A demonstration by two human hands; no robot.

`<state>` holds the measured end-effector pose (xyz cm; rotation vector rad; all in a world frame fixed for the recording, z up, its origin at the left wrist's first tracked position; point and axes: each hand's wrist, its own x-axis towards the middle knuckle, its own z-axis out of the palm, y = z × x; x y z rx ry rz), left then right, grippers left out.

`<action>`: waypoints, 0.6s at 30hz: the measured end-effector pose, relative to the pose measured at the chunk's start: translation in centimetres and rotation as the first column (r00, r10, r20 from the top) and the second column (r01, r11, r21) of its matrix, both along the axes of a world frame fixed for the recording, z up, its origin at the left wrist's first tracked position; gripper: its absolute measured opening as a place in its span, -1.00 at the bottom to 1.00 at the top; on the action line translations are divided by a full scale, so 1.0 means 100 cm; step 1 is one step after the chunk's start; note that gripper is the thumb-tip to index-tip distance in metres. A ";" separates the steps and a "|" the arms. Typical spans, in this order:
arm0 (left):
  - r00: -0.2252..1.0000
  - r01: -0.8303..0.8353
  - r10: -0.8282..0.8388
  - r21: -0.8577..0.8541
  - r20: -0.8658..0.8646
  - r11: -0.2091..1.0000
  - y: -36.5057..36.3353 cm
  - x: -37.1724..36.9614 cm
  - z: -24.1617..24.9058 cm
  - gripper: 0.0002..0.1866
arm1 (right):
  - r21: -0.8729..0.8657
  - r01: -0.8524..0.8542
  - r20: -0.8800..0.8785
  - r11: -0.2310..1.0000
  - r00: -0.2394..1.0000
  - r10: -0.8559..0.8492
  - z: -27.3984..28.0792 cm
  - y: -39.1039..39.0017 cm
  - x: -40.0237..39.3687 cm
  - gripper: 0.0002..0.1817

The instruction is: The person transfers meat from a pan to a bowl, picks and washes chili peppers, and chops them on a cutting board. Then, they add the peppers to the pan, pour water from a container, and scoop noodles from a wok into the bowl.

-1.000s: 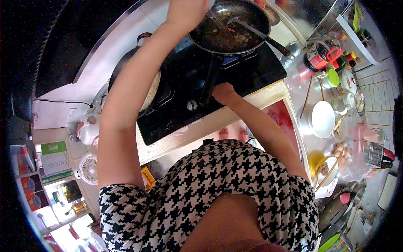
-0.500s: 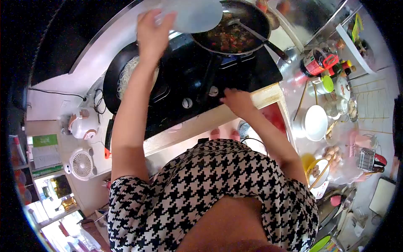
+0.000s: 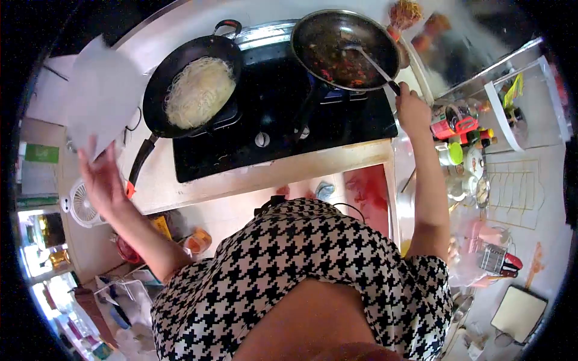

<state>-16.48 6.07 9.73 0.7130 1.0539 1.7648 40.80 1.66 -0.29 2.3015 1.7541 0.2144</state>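
Note:
At the left, my left hand (image 3: 103, 180) grips the lower edge of a pale, smooth, round dish (image 3: 101, 90), blurred by motion and tilted up beside the stove. My right hand (image 3: 413, 110) is closed around the black grip of a metal spatula (image 3: 374, 65). The spatula's head rests in a dark wok (image 3: 295, 60) holding a brown sauce with red bits (image 3: 343, 69). On the left burner a second black wok (image 3: 158, 75) holds a mound of white noodles (image 3: 201, 90); its long handle (image 3: 142, 161) points down to the left.
Both woks sit on the black gas stove (image 3: 265, 108) with two knobs. A white fan (image 3: 87, 201) stands at the left counter. Bottles (image 3: 460, 125), a green-lidded jar (image 3: 451, 154) and a wire rack (image 3: 512, 192) line the right side.
My left hand has carried the dish from above the right wok across to the far left. My right hand has left the stove knob and taken hold of the spatula.

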 end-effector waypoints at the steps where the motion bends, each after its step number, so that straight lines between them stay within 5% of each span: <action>1: 0.999 -0.030 0.030 -0.011 0.037 0.999 -0.007 -0.003 0.004 -0.47 | 0.033 0.052 -0.078 0.998 0.996 -0.049 0.019 -0.011 0.001 -0.73; 9: 0.937 -0.348 0.342 -0.100 -0.074 0.932 -0.035 -0.154 -0.073 -0.55 | 0.052 0.170 -0.113 0.984 0.980 -0.164 0.009 0.012 0.020 -0.67; 12: 0.894 -0.447 0.432 -0.141 -0.121 0.884 -0.034 -0.154 -0.089 -0.58 | 0.009 0.169 -0.112 0.986 0.980 -0.167 0.023 0.002 0.024 -0.67; 15: 0.951 -0.305 0.255 -0.401 -0.175 0.864 -0.045 -0.194 -0.127 -0.58 | 0.112 0.165 -0.179 0.980 0.973 -0.144 0.025 -0.020 0.052 -0.67; 18: 0.955 -0.297 0.282 -0.348 -0.094 0.889 -0.066 -0.253 -0.183 -0.64 | 0.141 0.156 -0.045 0.978 0.988 -0.151 -0.014 -0.024 0.045 -0.62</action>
